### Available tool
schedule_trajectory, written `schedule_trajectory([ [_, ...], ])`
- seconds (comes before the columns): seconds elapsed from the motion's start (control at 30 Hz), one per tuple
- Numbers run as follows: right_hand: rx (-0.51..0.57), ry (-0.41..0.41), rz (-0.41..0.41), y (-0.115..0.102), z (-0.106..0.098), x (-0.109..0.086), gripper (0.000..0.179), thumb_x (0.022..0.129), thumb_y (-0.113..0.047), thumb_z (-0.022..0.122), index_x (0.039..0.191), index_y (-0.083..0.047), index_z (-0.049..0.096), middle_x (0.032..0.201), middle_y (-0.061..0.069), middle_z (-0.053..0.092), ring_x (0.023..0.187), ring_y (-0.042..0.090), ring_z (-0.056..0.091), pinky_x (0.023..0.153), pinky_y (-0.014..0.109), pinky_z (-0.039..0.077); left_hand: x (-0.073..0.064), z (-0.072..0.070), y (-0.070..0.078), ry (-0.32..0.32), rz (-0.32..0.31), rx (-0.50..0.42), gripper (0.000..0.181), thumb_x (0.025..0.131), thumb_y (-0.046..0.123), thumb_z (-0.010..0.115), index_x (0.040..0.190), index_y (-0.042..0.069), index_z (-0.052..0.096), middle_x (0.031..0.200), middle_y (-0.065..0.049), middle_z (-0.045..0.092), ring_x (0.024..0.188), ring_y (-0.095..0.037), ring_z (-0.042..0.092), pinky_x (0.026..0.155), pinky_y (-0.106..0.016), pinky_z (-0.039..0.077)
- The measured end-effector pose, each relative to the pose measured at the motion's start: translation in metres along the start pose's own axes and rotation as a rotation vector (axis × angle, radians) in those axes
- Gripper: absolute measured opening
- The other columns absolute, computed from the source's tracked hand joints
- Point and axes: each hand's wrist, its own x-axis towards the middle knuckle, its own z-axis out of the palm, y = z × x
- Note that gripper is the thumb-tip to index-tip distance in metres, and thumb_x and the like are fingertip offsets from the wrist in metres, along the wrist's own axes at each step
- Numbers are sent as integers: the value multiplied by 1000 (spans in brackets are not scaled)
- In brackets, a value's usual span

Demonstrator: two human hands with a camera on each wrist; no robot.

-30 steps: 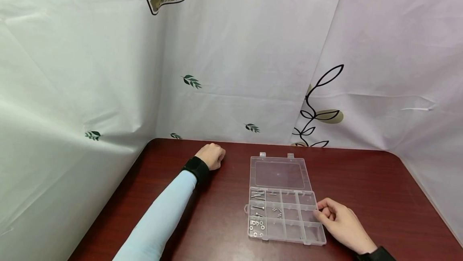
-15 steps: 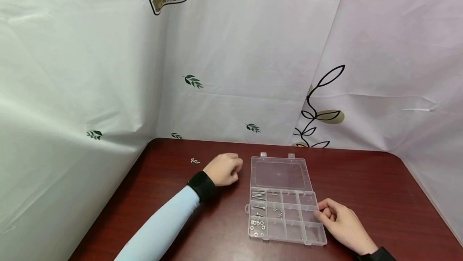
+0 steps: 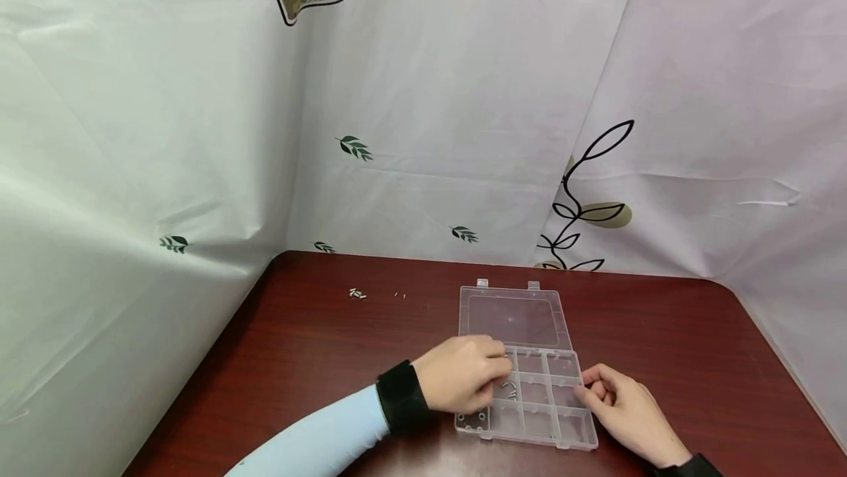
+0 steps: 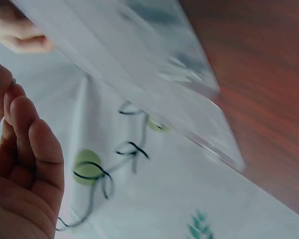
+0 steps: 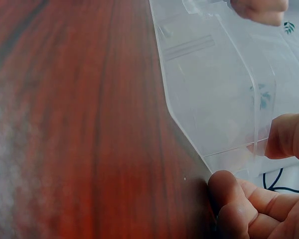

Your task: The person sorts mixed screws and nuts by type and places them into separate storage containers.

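A clear plastic compartment box (image 3: 523,436) lies open on the table, its lid (image 3: 512,315) folded back flat. My left hand (image 3: 463,374) is over the box's left columns and covers several compartments. In the left wrist view the thumb and forefinger of my left hand (image 4: 27,144) pinch a tiny grey metal piece (image 4: 13,81), too small to name. With thumb and curled fingers, my right hand (image 3: 629,411) grips the box's right side wall. Small nuts or washers (image 3: 481,417) show in the front left compartment, and short screws (image 3: 512,392) in the one diagonally behind it.
A small pile of short metal pieces (image 3: 357,294) lies at the back left of the dark red table (image 3: 317,359). Two tiny bits (image 3: 400,295) sit right of it. A white patterned cloth (image 3: 423,95) hangs behind the table.
My left hand has moved right and toward me from the back left of the table to over the box, uncovering the pile and the tiny bits. My right hand has stayed put.
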Motion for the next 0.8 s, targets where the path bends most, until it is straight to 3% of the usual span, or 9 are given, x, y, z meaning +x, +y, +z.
schedule_trajectory([
  [0.13, -1, -19, 17, -1, -1, 0, 13, 93, -26, 76, 94, -18, 66, 70, -13, 53, 57, 0, 44, 59, 21, 34, 4, -1, 16, -22, 53, -30, 16, 79, 17, 70, 87, 23, 58, 82, 12, 46, 75, 0, 43, 73, -15, 41],
  [0.2, 1, -28, 28, -1, -1, -1, 13, 93, -27, 76, 95, -18, 66, 71, -12, 53, 57, 0, 44, 58, 21, 34, 3, -2, 20, -64, 48, -51, 19, 84, 28, 73, 99, 23, 62, 91, 12, 50, 79, 1, 46, 76, -13, 42],
  [0.33, -4, -30, 36, -2, -1, -1, 13, 93, -26, 76, 95, -18, 67, 71, -13, 53, 57, 0, 45, 58, 21, 34, -1, -6, 22, -139, 8, -92, 57, 85, 57, 75, 129, 25, 59, 116, 11, 55, 92, 1, 52, 85, -13, 46],
  [0.43, -7, -13, 17, -2, 0, -2, 12, 93, -25, 77, 94, -18, 67, 70, -13, 52, 56, -1, 44, 58, 20, 34, -5, -9, 16, -129, -19, -107, 66, 84, 64, 75, 135, 25, 58, 120, 12, 55, 97, 0, 54, 88, -14, 46],
  [0.63, -6, 26, -24, -2, 0, -4, 12, 91, -22, 78, 92, -19, 66, 69, -15, 51, 54, -2, 41, 57, 20, 33, -15, -14, -6, -36, -87, -49, 54, 87, 57, 75, 127, 24, 63, 113, 11, 59, 97, -3, 58, 87, -18, 49],
  [0.8, -4, 32, -22, -2, 1, -4, 12, 91, -22, 78, 92, -20, 66, 69, -16, 50, 54, -2, 41, 57, 20, 33, -28, -14, -32, 3, -202, -6, 43, 88, 46, 76, 120, 19, 67, 107, 7, 62, 93, -7, 59, 84, -23, 52],
])
